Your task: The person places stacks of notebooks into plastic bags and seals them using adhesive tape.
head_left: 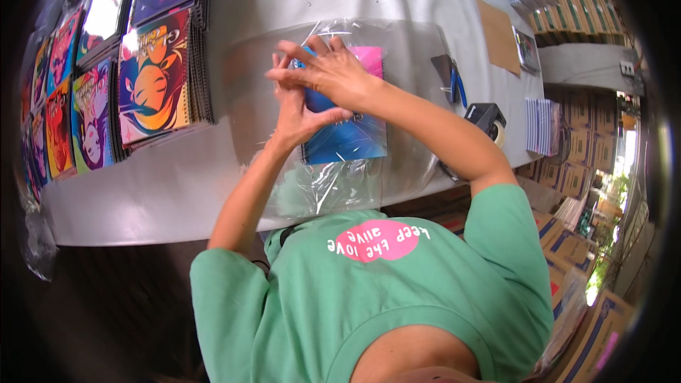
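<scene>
A blue and pink notebook lies on clear plastic wrap at the near middle of the grey table. Over the notebook's top left corner, the right hand spreads its fingers wide across the left hand, which presses flat there. Left of the notebook stand stacks of colourful spiral notebooks; right of it lie blue-handled pliers and a black tape dispenser
</scene>
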Available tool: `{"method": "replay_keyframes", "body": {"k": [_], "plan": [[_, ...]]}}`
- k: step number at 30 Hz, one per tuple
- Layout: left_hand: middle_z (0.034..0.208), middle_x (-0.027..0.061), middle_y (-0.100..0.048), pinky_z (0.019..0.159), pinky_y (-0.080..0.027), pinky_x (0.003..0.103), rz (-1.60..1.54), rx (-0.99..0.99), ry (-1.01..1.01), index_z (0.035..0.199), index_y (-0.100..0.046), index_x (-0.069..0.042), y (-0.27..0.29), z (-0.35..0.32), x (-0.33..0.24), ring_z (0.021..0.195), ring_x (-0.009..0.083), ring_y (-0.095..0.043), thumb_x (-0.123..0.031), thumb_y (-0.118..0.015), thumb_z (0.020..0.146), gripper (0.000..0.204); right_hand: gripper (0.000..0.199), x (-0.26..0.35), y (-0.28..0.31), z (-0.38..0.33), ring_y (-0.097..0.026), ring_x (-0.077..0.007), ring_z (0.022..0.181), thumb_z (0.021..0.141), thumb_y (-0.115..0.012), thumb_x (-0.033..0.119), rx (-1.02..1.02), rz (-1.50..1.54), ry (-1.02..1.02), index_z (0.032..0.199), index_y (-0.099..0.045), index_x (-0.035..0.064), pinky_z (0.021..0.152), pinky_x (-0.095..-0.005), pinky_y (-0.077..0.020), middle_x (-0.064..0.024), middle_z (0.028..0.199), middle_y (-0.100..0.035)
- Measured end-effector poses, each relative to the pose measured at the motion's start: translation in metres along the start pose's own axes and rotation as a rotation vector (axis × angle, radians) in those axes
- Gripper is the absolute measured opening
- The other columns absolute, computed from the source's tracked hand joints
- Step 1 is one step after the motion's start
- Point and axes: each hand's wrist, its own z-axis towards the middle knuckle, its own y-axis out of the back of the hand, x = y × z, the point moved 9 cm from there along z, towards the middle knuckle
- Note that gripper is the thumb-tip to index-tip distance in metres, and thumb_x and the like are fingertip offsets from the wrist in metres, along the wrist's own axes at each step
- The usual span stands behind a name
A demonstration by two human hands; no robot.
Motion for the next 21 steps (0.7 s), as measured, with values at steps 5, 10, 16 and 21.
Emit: {"method": "replay_keyframes", "body": {"k": [5,10,16,21], "plan": [[0.143,0.0204,-0.034,0.108,-0.01,0.058,0.223,0.067,0.133,0.099,-0.073,-0.016,-0.006,-0.004,0.012,0.138,0.0431,-0.004,-0.052,-0.077,0.062,0.051,0.109,0.017,-0.003,0.02,-0.009,-0.0293,0.142,0.058,-0.078,0.03,0.4,-0.18,0.196,0.138,-0.01,0.0584,0.103,-0.0633,-0.0238,0.0045,0.156,0.005],[0.149,0.0145,-0.028,0.105,-0.007,0.064,0.22,0.17,0.191,0.099,-0.073,-0.016,-0.015,-0.005,0.018,0.138,0.0451,-0.005,-0.049,-0.078,0.062,0.05,0.084,0.04,-0.006,0.025,-0.005,-0.0246,0.143,0.078,-0.062,0.036,0.278,-0.307,0.413,0.138,-0.008,0.0593,0.107,-0.0676,-0.012,0.0082,0.155,0.006],[0.156,0.0088,0.001,0.093,-0.002,0.079,0.592,0.144,0.17,0.109,-0.069,-0.03,0.001,-0.007,-0.017,0.138,0.0449,0.015,-0.052,-0.082,0.054,0.06,0.067,0.013,0.106,-0.022,-0.03,-0.0235,0.135,0.075,-0.068,0.024,-0.329,-0.007,-0.08,0.135,-0.04,0.036,0.109,-0.0539,-0.0211,-0.0001,0.148,-0.031],[0.156,0.0074,0.003,0.096,-0.004,0.078,0.511,0.172,0.261,0.115,-0.065,-0.037,0.001,-0.013,-0.016,0.138,0.0428,0.017,-0.056,-0.081,0.054,0.067,0.055,-0.082,0.129,-0.315,-0.054,-0.0327,0.106,0.075,-0.075,0.029,-0.828,-0.023,-1.313,0.118,-0.053,0.0019,0.092,-0.0396,-0.0428,-0.0178,0.119,-0.054]]}}
